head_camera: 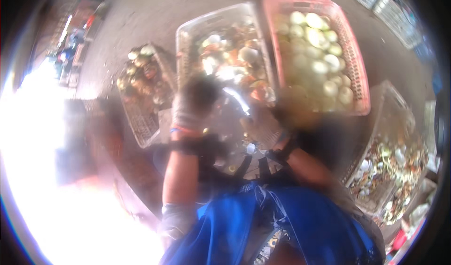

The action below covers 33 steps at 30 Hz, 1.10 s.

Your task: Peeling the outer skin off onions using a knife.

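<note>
My left hand (197,96), in a glove that looks pale at the wrist and dark over the fingers, is at the near edge of a white plastic crate (179,50). Onions (248,54) and loose skins fill much of that crate. Blur hides the left fingers and anything in them. My right hand (280,119) is smeared by motion, below the near left corner of a pink plastic crate (363,78) holding peeled onions (331,62). Between the hands shows a bright curved strip (236,99), possibly a blade; whether either hand touches it is unclear.
To the left stands a smaller crate (142,133) with onions. At right, a crate (377,194) stands by onion scraps (398,177). White crates (398,18) are at the upper right. A small white piece (251,148) lies near my lap. Strong glare washes out the lower left.
</note>
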Each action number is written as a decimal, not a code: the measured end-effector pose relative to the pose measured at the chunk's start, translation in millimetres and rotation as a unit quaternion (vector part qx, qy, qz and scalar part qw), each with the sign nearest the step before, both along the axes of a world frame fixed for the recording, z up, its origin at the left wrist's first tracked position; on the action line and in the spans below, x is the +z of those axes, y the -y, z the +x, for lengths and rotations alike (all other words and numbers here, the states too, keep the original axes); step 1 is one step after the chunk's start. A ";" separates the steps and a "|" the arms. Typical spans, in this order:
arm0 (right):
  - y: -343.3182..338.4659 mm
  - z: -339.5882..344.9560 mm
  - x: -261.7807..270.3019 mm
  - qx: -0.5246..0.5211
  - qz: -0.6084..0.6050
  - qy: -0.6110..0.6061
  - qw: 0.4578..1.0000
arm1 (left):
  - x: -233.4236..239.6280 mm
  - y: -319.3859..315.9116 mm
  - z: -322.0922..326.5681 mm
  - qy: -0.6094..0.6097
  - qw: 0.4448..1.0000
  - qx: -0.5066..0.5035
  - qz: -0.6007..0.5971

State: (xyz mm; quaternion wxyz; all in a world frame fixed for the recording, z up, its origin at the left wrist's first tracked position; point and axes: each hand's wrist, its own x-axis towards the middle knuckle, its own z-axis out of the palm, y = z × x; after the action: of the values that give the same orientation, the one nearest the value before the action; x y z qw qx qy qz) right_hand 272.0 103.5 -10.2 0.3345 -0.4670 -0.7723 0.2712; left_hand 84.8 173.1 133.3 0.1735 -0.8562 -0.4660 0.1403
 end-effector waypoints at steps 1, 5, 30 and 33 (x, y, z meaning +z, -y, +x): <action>0.6 -5.4 5.9 -0.044 -0.012 0.015 0.999 | 7.4 14.7 -42.0 0.058 0.998 0.036 0.012; 0.1 -6.1 35.5 -0.006 -0.141 -0.080 0.987 | -3.4 54.6 -206.6 0.048 0.965 0.257 -0.027; -25.7 -59.0 50.6 -0.224 -0.232 -0.007 0.946 | -259.6 -162.6 -365.0 0.179 0.876 0.446 -0.044; -50.4 -59.5 46.4 0.065 0.255 0.238 0.935 | -220.4 -136.2 -360.4 0.317 0.850 0.418 -0.044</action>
State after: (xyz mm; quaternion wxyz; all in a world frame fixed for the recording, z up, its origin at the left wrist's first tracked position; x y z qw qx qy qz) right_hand 212.5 153.9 36.2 0.2302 -0.3659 -0.9012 -0.0325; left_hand -275.6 309.2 -87.1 -0.0969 -0.5850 -0.8031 -0.0588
